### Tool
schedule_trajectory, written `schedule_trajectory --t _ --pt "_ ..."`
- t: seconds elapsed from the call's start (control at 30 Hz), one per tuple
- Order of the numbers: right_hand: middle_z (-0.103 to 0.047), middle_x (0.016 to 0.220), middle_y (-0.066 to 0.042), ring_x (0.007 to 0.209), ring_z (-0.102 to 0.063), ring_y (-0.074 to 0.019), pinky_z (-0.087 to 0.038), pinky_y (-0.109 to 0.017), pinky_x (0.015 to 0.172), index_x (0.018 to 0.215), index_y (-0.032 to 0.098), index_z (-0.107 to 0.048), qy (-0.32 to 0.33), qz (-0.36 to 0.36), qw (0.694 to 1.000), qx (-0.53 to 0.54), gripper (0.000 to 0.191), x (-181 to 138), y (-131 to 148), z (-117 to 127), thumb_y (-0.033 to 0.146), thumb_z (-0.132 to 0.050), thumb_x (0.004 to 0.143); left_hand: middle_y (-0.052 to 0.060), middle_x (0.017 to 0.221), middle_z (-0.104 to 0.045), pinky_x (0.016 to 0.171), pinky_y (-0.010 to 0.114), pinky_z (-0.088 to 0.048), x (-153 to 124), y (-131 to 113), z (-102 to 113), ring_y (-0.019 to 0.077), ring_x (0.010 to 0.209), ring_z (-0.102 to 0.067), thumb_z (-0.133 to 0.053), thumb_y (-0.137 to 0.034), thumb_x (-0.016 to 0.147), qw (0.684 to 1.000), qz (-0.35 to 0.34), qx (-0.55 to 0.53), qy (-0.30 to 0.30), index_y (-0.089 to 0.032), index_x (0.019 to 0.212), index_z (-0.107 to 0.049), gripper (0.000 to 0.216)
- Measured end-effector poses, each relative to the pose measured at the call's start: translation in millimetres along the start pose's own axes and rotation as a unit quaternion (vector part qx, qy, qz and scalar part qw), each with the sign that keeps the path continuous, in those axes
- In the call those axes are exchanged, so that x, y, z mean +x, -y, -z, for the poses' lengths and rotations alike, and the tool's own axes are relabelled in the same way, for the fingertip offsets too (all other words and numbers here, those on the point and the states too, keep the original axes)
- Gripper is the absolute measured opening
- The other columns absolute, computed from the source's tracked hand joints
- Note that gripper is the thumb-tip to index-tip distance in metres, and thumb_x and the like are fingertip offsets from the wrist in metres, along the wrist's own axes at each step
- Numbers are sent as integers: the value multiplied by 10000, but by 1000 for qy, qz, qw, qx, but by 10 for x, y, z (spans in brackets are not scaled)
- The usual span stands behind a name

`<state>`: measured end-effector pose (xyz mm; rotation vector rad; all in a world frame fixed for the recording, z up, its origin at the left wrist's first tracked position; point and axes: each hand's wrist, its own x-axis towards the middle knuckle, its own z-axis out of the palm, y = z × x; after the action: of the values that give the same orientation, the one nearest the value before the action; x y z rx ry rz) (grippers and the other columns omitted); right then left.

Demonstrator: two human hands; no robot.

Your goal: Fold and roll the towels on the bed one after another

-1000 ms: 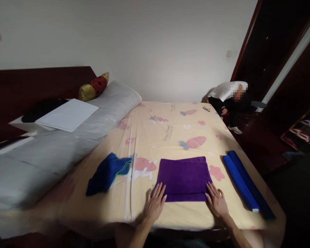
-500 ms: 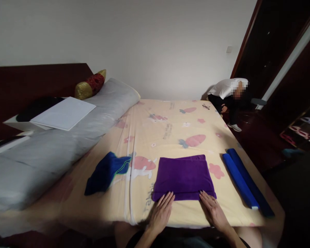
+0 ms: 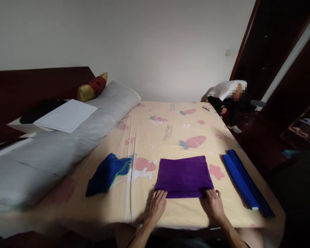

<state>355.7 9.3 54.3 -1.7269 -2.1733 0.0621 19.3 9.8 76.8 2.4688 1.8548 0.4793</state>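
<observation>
A purple towel (image 3: 184,174), folded into a rectangle, lies on the bed in front of me. Its near edge has a narrow folded strip. My left hand (image 3: 158,204) has its fingers curled over the near left corner of that strip. At the near right corner, my right hand (image 3: 215,203) grips the cloth in the same way, knuckles bent. Both thumbs are mostly hidden. To the left lies a crumpled blue cloth (image 3: 104,175) with a green edge. Two rolled blue towels, one brighter roll (image 3: 239,181) and one darker roll (image 3: 251,184), lie side by side on the right.
The bed (image 3: 167,144) has a cream sheet with a carrot and rabbit print. A grey bolster (image 3: 67,151) runs along the left, under a white board (image 3: 67,115). Glasses (image 3: 206,108) lie at the far corner. Beyond it, a person (image 3: 226,91) sits bent over.
My hands went from lying flat with fingers stretched on the towel's near edge to curling round its two near corners. The left hand shifted slightly left. The other cloths stayed put.
</observation>
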Motion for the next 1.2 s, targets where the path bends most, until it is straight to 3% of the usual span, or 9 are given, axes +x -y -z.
schedule_trajectory --t 0.13,0.3,0.5,0.63,0.73,0.8,0.9,1.07,1.2 --pt "-692 871 -38 886 -604 -210 -346 -382 897 863 208 -660 47 -18 999 -2 229 152 28 161 118 -466 781 47 1038 -718 1019 420 -422 128 9 74 228 1084 -619 -480 -54 738 997 36 3 70 -238 1006 -681 382" --pt "-691 1046 -101 1014 -593 -261 -366 -401 922 1036 174 -678 34 -25 999 -7 356 171 224 28 100 -447 774 102 1174 -681 1031 504 -418 173 -206 -103 280 1157 -588 -418 -69 783 997 48 18 59 -203 1168 -638 464" --pt "-626 1310 13 1178 -572 -181 -364 -328 1054 1344 302 -527 9 125 989 78 455 228 681 -278 198 -421 914 27 1343 -610 1037 384 -472 241 -679 -387 198 1221 -571 -305 -153 918 994 -106 -17 -3 -289 1412 -457 534" --pt "-587 1361 -72 1267 -522 -245 -342 -418 1071 1360 220 -529 -16 74 995 62 422 171 237 -197 324 -388 976 4 1489 -464 1073 409 -429 175 -214 -238 199 1350 -450 -337 -322 979 995 -95 10 -11 -295 1486 -330 507" --pt "-554 1390 -111 1314 -475 -287 -338 -484 1054 1354 193 -534 -44 8 999 26 448 49 -251 -122 389 -365 988 45 1486 -465 1092 478 -374 75 262 -85 243 1371 -420 -360 -374 982 997 -46 50 -34 -280 1475 -355 502" --pt "-529 1414 -111 1339 -444 -298 -326 -509 1056 1344 197 -544 -67 -32 997 -5 458 -12 -400 -134 407 -351 986 64 1507 -431 1131 528 -295 34 385 -50 268 1393 -384 -374 -366 977 995 -9 78 -66 -272 1461 -386 493" --pt "-456 1472 -119 1378 -392 -281 -308 -511 1070 1392 166 -492 -81 -42 996 -8 485 0 -211 -217 279 -248 988 64 1541 -373 1158 513 -259 56 168 -117 251 1413 -350 -336 -236 969 992 -1 84 -97 -236 1480 -352 511" --pt "-484 1457 -80 1360 -422 -224 -321 -418 1094 1421 201 -460 33 108 990 81 482 232 576 -305 247 -332 958 42 1447 -514 1072 350 -428 243 -565 -319 166 1323 -482 -299 -187 962 990 -136 -7 -33 -229 1498 -310 538" --pt "-523 1424 -55 1331 -462 -227 -334 -423 1091 1393 241 -499 42 64 994 81 445 335 586 -245 349 -353 986 4 1443 -515 1038 357 -460 314 -489 -278 172 1313 -495 -320 -341 991 993 -112 10 -18 -295 1468 -371 482"
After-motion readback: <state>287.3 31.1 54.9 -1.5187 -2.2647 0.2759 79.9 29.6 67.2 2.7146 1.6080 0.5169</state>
